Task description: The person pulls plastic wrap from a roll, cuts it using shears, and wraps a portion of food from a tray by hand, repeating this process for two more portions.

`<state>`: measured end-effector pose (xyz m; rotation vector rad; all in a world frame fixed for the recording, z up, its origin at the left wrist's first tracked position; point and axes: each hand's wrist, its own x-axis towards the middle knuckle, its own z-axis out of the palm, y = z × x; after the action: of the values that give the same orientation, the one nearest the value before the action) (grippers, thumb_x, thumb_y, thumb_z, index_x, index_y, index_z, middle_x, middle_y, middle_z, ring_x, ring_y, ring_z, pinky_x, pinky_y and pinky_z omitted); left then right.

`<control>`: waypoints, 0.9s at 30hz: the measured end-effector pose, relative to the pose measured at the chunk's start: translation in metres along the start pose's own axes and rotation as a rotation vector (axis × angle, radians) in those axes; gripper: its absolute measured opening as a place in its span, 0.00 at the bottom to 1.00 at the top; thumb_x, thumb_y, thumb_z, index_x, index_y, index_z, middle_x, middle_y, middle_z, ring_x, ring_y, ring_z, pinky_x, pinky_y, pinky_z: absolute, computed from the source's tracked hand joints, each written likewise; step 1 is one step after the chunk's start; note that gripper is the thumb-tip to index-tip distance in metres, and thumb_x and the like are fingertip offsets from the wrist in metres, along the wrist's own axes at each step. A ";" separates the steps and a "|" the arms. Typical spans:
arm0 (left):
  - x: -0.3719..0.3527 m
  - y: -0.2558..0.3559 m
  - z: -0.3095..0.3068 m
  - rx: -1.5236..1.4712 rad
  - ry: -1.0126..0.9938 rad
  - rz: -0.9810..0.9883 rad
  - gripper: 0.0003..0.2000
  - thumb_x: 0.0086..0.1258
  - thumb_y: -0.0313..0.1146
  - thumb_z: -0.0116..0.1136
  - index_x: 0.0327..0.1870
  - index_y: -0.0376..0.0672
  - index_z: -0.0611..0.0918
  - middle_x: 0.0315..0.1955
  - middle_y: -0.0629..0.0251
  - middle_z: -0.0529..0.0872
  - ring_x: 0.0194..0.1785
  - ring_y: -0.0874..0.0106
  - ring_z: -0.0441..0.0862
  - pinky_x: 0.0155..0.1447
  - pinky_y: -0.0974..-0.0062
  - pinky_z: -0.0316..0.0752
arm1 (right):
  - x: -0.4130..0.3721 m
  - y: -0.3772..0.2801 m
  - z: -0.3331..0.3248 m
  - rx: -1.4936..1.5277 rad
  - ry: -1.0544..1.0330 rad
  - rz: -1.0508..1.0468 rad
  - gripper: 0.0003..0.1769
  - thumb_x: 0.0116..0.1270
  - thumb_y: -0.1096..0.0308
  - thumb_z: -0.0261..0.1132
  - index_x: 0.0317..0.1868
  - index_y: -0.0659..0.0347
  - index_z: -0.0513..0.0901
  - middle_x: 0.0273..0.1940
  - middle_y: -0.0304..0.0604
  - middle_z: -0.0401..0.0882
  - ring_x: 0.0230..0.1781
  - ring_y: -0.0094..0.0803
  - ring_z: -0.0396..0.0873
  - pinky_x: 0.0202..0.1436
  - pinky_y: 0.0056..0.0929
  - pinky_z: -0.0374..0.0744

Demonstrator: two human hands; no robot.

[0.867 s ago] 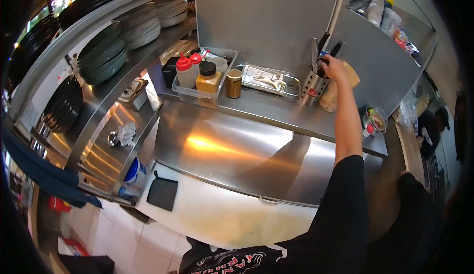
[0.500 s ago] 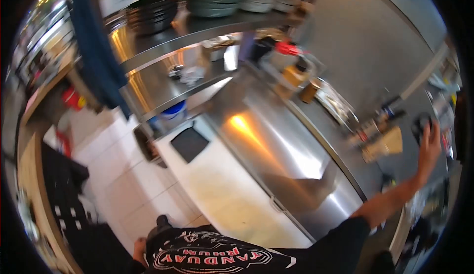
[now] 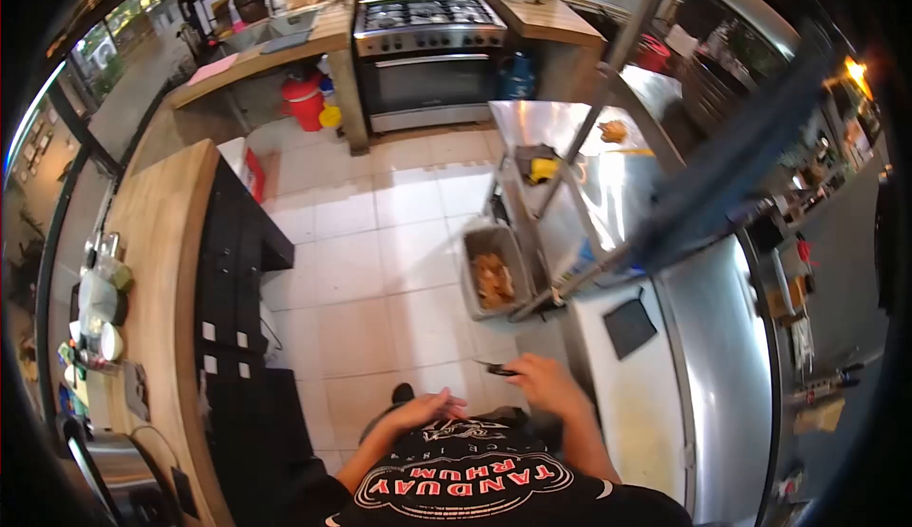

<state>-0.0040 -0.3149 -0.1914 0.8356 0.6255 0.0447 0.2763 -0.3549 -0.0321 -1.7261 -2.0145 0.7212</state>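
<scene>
My right hand [image 3: 548, 384] is closed around a small tool with a black handle [image 3: 501, 369]. A thin, light metal tip sticks out of it toward the left; its exact kind is too small to make out. Across from it, in front of my black shirt, my left hand [image 3: 427, 410] is open with fingers stretched toward the right and nothing in it. A gap separates the two hands. To the right of my right hand lies a white cutting board [image 3: 622, 404] with a dark square pad [image 3: 630, 329] on it.
A grey bin [image 3: 472, 275] with brown scraps stands on the tiled floor [image 3: 332, 280] ahead. Stove [image 3: 432, 38] and red bucket [image 3: 303, 102] are at the back. A wooden counter [image 3: 166, 242] runs along the left, a steel counter [image 3: 712, 337] along the right. Blue cloth [image 3: 731, 157] hangs at right.
The view has swung left from the steel counter to the kitchen aisle. My right hand has come back from the far right to my front, now with the black-handled tool. My left hand has risen.
</scene>
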 end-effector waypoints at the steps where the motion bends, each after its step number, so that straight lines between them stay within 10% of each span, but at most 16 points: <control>1: -0.001 0.018 -0.010 -0.120 -0.071 0.013 0.36 0.73 0.64 0.36 0.67 0.39 0.68 0.53 0.57 0.81 0.55 0.67 0.78 0.59 0.69 0.73 | 0.039 -0.016 0.029 0.017 -0.033 -0.022 0.10 0.65 0.62 0.61 0.45 0.52 0.81 0.39 0.43 0.79 0.38 0.46 0.79 0.41 0.43 0.75; 4: -0.023 0.087 -0.046 -0.683 0.108 0.038 0.40 0.69 0.70 0.35 0.69 0.44 0.62 0.64 0.55 0.71 0.61 0.60 0.75 0.62 0.59 0.70 | 0.139 -0.053 0.083 -0.132 -0.064 -0.214 0.12 0.60 0.66 0.64 0.45 0.47 0.82 0.36 0.38 0.78 0.42 0.38 0.78 0.42 0.37 0.72; 7: -0.023 0.139 -0.111 -0.898 0.222 0.350 0.26 0.76 0.56 0.40 0.62 0.44 0.70 0.53 0.60 0.79 0.59 0.65 0.76 0.62 0.54 0.69 | 0.229 -0.065 0.081 -0.125 -0.067 -0.264 0.15 0.58 0.68 0.64 0.46 0.42 0.83 0.35 0.34 0.76 0.44 0.32 0.75 0.47 0.35 0.68; 14: 0.023 0.303 -0.247 -0.673 0.467 0.489 0.16 0.74 0.33 0.47 0.60 0.45 0.68 0.53 0.61 0.79 0.50 0.66 0.80 0.61 0.52 0.74 | 0.436 -0.021 0.079 0.115 0.014 -0.496 0.14 0.60 0.70 0.60 0.43 0.41 0.84 0.43 0.30 0.79 0.50 0.32 0.73 0.52 0.37 0.66; 17: 0.070 0.372 -0.324 -0.369 0.602 0.644 0.18 0.74 0.26 0.46 0.63 0.45 0.63 0.51 0.62 0.78 0.52 0.67 0.80 0.50 0.68 0.78 | 0.533 -0.008 0.049 -0.018 0.002 -0.535 0.14 0.59 0.67 0.63 0.47 0.44 0.83 0.44 0.35 0.80 0.49 0.34 0.73 0.52 0.36 0.67; 27: 0.229 0.625 -0.423 0.310 0.489 0.594 0.31 0.79 0.35 0.41 0.75 0.39 0.43 0.69 0.52 0.58 0.70 0.62 0.61 0.71 0.69 0.56 | 0.798 0.087 -0.043 0.510 0.151 0.087 0.21 0.54 0.64 0.69 0.46 0.65 0.78 0.39 0.50 0.82 0.38 0.43 0.80 0.45 0.36 0.78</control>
<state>0.0836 0.4610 -0.0784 1.3079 0.8325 0.7240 0.2388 0.4468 -0.0803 -1.5141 -1.4954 0.9968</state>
